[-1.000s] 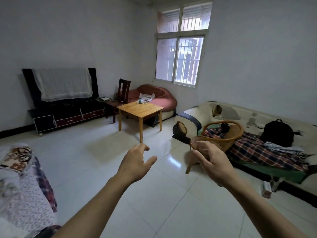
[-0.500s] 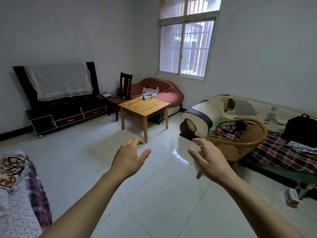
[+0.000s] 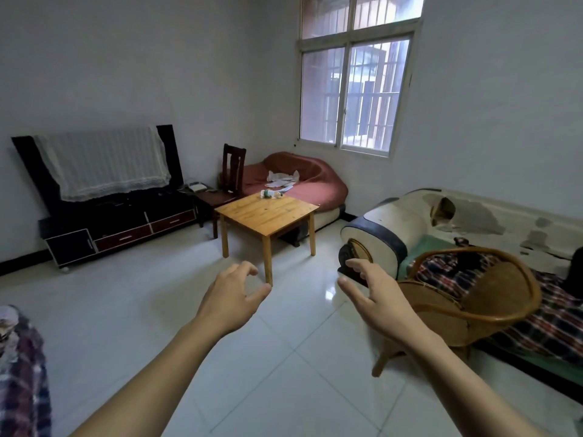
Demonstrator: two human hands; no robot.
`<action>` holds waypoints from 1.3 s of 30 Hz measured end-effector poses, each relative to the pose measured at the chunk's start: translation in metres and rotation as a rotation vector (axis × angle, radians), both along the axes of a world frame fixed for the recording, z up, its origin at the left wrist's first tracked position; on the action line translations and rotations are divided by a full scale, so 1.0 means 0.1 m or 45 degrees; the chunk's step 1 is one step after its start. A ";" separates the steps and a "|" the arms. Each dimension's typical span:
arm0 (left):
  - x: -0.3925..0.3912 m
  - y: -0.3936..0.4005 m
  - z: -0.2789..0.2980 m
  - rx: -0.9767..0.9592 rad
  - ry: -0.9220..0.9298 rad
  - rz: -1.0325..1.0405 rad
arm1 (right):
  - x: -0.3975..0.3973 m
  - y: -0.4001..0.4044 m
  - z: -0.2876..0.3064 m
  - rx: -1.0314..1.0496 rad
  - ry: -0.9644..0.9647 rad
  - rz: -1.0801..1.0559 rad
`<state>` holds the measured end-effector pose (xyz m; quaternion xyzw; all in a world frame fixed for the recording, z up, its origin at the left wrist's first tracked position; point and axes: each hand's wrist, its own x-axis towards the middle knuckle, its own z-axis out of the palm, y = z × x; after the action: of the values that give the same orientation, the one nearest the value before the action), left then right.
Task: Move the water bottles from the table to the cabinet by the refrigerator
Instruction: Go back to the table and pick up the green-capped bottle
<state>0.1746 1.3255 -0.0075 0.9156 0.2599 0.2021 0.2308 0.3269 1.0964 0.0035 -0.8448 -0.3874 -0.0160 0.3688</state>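
A small wooden table (image 3: 268,216) stands mid-room on the white tiled floor. On its far edge lie clear water bottles (image 3: 271,193) with green and white labels, on their sides; how many I cannot tell. My left hand (image 3: 232,298) and my right hand (image 3: 375,294) are stretched out in front of me at about the same height, fingers apart and curled, holding nothing. Both hands are well short of the table. No refrigerator or cabinet beside one is in view.
A wicker chair (image 3: 473,310) stands close on the right, before a worn sofa (image 3: 410,228) with a plaid blanket. A red lounge seat (image 3: 315,184), a dark wooden chair (image 3: 233,171) and a black TV stand (image 3: 120,228) line the far wall. Covered furniture (image 3: 19,367) sits at the left.
The table has come nearer and grown larger in view, and the wicker chair has shifted right. Both hands stay raised and empty, now slightly higher in the frame.
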 end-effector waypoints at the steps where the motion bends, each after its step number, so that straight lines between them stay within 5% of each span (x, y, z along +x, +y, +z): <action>1: 0.12 0.10 -0.03 -0.013 0.002 0.003 | 0.11 0.08 -0.01 -0.009 0.002 0.003; 22: 2.60 2.46 -0.23 -0.108 -0.051 -0.181 | 2.23 2.29 0.07 -0.052 -0.131 -0.136; 39: 5.45 3.31 0.10 -0.028 -0.008 -0.168 | 5.09 3.04 0.05 0.101 -0.002 -0.177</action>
<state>0.7196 1.6564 0.0030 0.9275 0.2005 0.1867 0.2543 0.8354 1.4007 0.0081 -0.8543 -0.3272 -0.0576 0.3997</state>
